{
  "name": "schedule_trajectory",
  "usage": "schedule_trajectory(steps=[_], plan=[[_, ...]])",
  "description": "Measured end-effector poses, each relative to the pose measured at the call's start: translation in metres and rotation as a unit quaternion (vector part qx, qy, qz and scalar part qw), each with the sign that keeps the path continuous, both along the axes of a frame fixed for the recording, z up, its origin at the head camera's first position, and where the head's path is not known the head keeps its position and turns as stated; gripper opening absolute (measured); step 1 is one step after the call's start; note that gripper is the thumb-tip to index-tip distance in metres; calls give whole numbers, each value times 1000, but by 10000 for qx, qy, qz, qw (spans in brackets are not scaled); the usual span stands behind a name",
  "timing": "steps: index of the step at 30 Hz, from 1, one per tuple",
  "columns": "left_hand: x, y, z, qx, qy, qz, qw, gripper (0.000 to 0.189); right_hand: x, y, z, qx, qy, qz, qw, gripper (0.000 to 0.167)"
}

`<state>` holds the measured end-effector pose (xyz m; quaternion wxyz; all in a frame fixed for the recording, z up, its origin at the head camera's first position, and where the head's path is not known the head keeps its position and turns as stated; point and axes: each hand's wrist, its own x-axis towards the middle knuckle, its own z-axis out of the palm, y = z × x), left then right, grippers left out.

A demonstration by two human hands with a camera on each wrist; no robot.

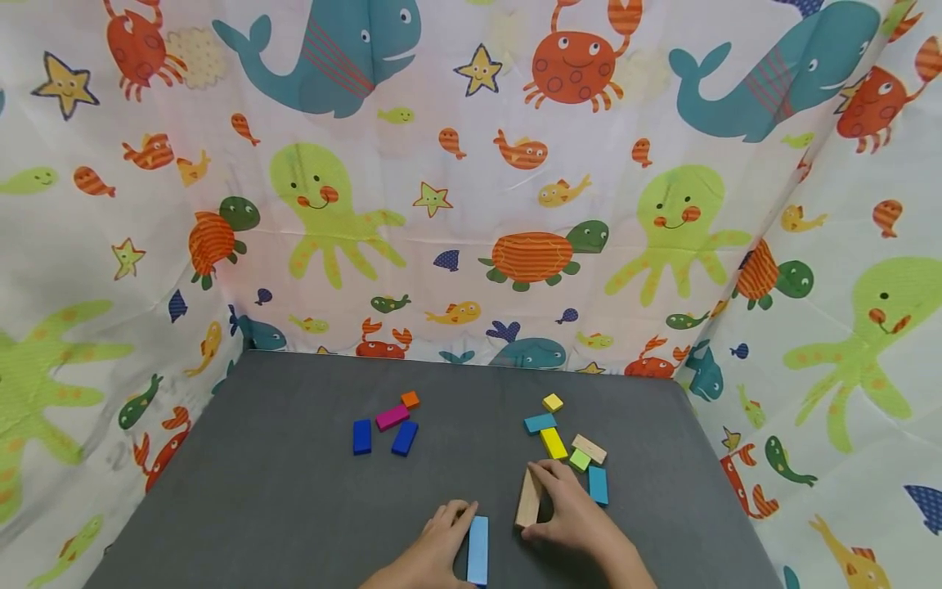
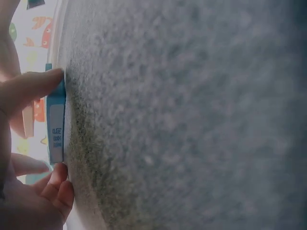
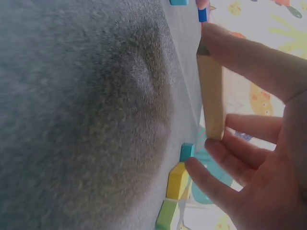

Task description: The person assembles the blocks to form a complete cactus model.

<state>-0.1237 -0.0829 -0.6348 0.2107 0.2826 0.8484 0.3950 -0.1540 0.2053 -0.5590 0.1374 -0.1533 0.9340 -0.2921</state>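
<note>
My left hand (image 1: 432,550) pinches a long light-blue block (image 1: 478,550) by its two ends, near the front of the table. In the left wrist view, the thumb lies at one end of this blue block (image 2: 56,127), fingertips at the other, and a printed white label shows on its side. To the right, my right hand (image 1: 572,509) grips a plain wooden block (image 1: 528,497) lengthwise between thumb and fingers. The right wrist view shows the wooden block (image 3: 212,93) with its ends between thumb and fingertips. A gap of grey table separates the two held blocks.
Behind the right hand lie a yellow block (image 1: 553,443), a green block (image 1: 580,460), a teal block (image 1: 598,486), another wooden block (image 1: 589,448) and others. Blue (image 1: 362,437), pink (image 1: 392,417) and orange (image 1: 410,399) blocks form a group at the back left. Patterned cloth (image 1: 471,311) surrounds the grey table (image 1: 280,491).
</note>
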Motion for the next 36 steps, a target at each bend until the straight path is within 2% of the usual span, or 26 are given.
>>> schedule_trajectory(steps=[3,6,10,14,18,26,31,36], plan=[[1,-2,-6,127,-302,181,9993,112,-7,-6,-1,-111,125,151,9997,104],[0,-3,-13,272,-472,294,9981,109,-14,-13,-1,-207,258,266,9991,102],[-2,-3,-19,290,-505,342,9977,105,-24,-22,0,-313,403,450,9977,101],[-1,-1,-20,190,-561,413,9974,104,-31,-30,-2,-429,397,661,9961,100],[1,1,-15,130,-701,516,9961,102,-37,-37,-7,-447,323,806,9952,99],[7,3,-1,-85,-425,589,9973,102,-40,-48,-14,-343,105,936,9950,99],[7,3,-5,35,-466,578,9972,103,-40,-52,-17,-269,40,1006,9946,98],[8,0,-8,114,-295,524,9981,105,-40,-56,-19,-244,-19,1073,9939,97]])
